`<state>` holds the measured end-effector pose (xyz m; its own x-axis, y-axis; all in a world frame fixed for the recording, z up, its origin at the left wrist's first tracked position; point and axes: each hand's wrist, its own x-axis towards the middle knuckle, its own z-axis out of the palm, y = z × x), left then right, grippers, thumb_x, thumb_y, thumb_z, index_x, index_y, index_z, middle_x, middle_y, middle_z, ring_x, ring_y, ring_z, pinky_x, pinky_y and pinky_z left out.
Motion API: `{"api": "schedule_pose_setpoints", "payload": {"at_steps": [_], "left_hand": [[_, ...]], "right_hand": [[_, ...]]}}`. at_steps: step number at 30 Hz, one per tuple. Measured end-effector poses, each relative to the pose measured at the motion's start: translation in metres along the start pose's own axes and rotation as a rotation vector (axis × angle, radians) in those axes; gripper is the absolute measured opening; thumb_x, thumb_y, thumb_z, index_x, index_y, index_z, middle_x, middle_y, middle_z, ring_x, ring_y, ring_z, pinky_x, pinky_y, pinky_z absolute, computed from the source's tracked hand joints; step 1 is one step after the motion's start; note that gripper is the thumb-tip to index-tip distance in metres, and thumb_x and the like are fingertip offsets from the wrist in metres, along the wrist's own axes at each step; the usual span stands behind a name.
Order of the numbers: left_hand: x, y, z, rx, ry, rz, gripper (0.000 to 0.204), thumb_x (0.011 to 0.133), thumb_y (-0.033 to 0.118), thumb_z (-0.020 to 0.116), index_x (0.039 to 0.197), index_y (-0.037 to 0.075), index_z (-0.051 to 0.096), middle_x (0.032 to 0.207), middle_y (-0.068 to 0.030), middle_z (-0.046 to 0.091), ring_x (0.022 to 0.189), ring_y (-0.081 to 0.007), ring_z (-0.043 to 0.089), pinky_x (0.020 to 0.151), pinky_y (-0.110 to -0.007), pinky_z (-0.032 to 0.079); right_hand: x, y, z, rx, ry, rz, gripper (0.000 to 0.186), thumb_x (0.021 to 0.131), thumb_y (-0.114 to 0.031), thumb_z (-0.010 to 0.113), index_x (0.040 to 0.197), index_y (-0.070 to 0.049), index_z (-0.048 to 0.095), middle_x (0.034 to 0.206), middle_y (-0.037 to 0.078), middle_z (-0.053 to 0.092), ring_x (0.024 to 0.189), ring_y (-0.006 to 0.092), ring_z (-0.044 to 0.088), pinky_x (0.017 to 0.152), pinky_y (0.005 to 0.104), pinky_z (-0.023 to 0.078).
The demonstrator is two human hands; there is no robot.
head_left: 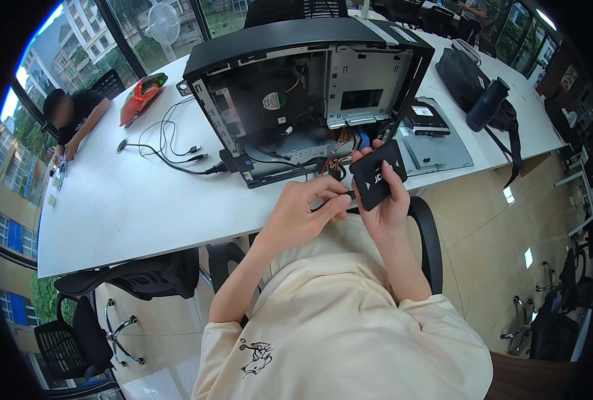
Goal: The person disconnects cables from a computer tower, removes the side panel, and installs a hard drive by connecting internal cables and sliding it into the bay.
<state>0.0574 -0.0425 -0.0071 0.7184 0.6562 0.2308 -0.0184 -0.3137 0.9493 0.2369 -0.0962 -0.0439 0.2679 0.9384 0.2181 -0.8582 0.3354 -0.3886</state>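
My right hand (390,210) grips a flat black solid-state drive (378,177) with white markings, held up in front of the table's near edge. Close to the drive's lower left side, my left hand (304,210) pinches a black cable (323,205) between thumb and fingers. Whether the cable's end touches the drive I cannot tell. Just beyond both hands stands a black desktop computer case (310,37) with its side off. Inside it show a fan (272,101), a metal drive bracket (363,72) and a bundle of coloured wires (340,162).
Right of the case, a grey metal side panel (443,150) carries a black boxy drive (428,119). Beyond lie a black bag (460,77) and a dark bottle (487,105). Cables (166,157) and a red packet (140,100) lie left; a person (76,117) sits at the far left.
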Motion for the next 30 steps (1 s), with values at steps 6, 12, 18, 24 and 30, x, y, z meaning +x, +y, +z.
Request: {"api": "schedule_pose_setpoints", "payload": {"at_steps": [6, 12, 18, 24, 30], "left_hand": [[-0.005, 0.009, -0.031, 0.118, 0.203, 0.223, 0.016, 0.1, 0.01, 0.065, 0.098, -0.005, 0.068, 0.071, -0.0031, 0.064, 0.065, -0.0097, 0.06, 0.065, -0.026, 0.049], [-0.015, 0.022, -0.06, 0.272, -0.146, -0.394, 0.017, 0.096, 0.013, 0.066, 0.094, -0.003, 0.069, 0.07, -0.0023, 0.063, 0.062, -0.0076, 0.056, 0.06, -0.025, 0.043], [-0.003, -0.018, -0.03, 0.557, -0.05, -0.208, 0.021, 0.091, 0.018, 0.07, 0.108, 0.007, 0.067, 0.077, -0.006, 0.072, 0.069, -0.0235, 0.068, 0.065, -0.038, 0.05], [0.003, -0.05, -0.018, 0.862, 0.112, -0.108, 0.034, 0.088, 0.021, 0.076, 0.118, 0.01, 0.065, 0.087, -0.0049, 0.069, 0.081, -0.0295, 0.069, 0.073, -0.042, 0.052], [0.012, -0.05, -0.013, 0.861, 0.079, 0.049, 0.029, 0.087, 0.024, 0.078, 0.107, 0.005, 0.07, 0.1, -0.0067, 0.066, 0.084, -0.0288, 0.068, 0.073, -0.042, 0.053]], "right_hand": [[0.002, -0.016, -0.001, -0.106, 0.109, -0.071, 0.045, 0.098, -0.01, 0.057, 0.141, 0.001, 0.047, 0.127, 0.019, 0.062, 0.128, 0.0361, 0.061, 0.114, 0.0443, 0.048], [0.002, -0.022, 0.001, -0.149, 0.153, -0.065, 0.045, 0.095, -0.011, 0.059, 0.137, 0.001, 0.05, 0.122, 0.018, 0.065, 0.124, 0.0359, 0.063, 0.112, 0.0433, 0.049], [0.007, -0.016, -0.002, -0.175, 0.162, -0.027, 0.045, 0.094, -0.011, 0.059, 0.136, 0.001, 0.051, 0.121, 0.018, 0.065, 0.123, 0.0358, 0.064, 0.11, 0.0434, 0.05], [0.011, -0.016, -0.006, -0.181, 0.179, -0.018, 0.044, 0.094, -0.012, 0.059, 0.136, 0.001, 0.051, 0.119, 0.018, 0.066, 0.122, 0.0359, 0.065, 0.11, 0.0437, 0.05], [0.009, -0.017, -0.01, -0.17, 0.185, -0.028, 0.043, 0.094, -0.012, 0.06, 0.134, 0.001, 0.053, 0.118, 0.018, 0.067, 0.122, 0.0354, 0.065, 0.11, 0.0434, 0.05]]}}
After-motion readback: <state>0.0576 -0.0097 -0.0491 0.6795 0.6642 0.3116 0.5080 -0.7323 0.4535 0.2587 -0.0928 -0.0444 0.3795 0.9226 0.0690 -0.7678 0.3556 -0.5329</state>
